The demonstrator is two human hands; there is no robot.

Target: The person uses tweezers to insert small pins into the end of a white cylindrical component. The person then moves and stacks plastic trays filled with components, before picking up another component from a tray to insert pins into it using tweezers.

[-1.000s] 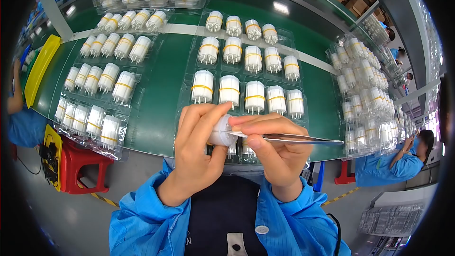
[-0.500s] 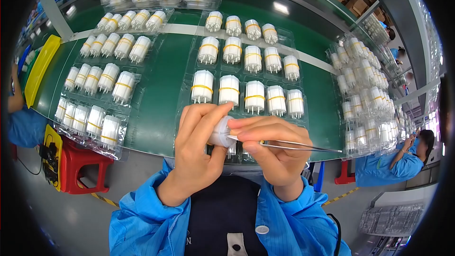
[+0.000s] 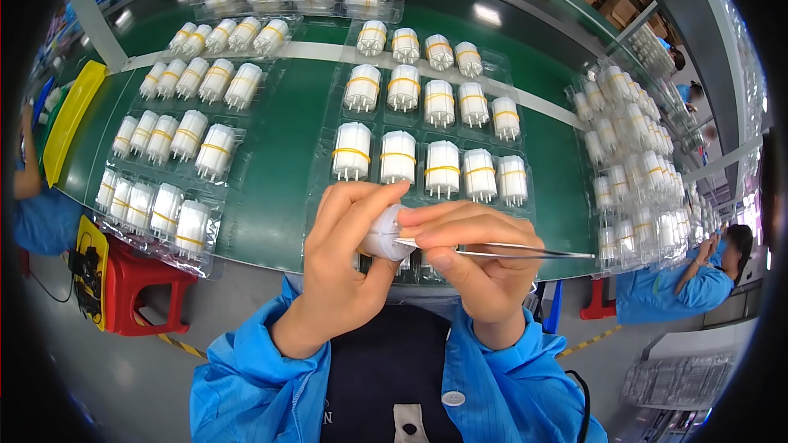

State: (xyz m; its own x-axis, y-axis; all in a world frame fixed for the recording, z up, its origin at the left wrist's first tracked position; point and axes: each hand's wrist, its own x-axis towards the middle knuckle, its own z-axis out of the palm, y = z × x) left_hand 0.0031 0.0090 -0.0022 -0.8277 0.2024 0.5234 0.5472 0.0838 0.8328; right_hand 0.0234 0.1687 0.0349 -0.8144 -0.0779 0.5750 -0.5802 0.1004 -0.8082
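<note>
White cylinder, cradled just below the centre of the frame, is gripped by a worker's left hand, fingers curled over its top and thumb beneath, above the near edge of a green bench. The right hand pinches slim metal tweezers between thumb and fingers, the tip at the cylinder's end face; whether it presses on the surface is too fine to tell.

Clear plastic containers line the work surface. At centre, a tray carries a far row of four white pieces and two rows of five, each wrapped in a yellow band, many with metal pins visible at the lower end; a nearer row is partly hidden by the hands. At left, a second set of trays holds four rows of five similar banded pieces. More filled trays rise in a stack at the upper left and in another at the right.

Pale and slightly translucent, the cylinder lies tilted, its rounded, rimmed end facing right and marked by a faint line.
</note>
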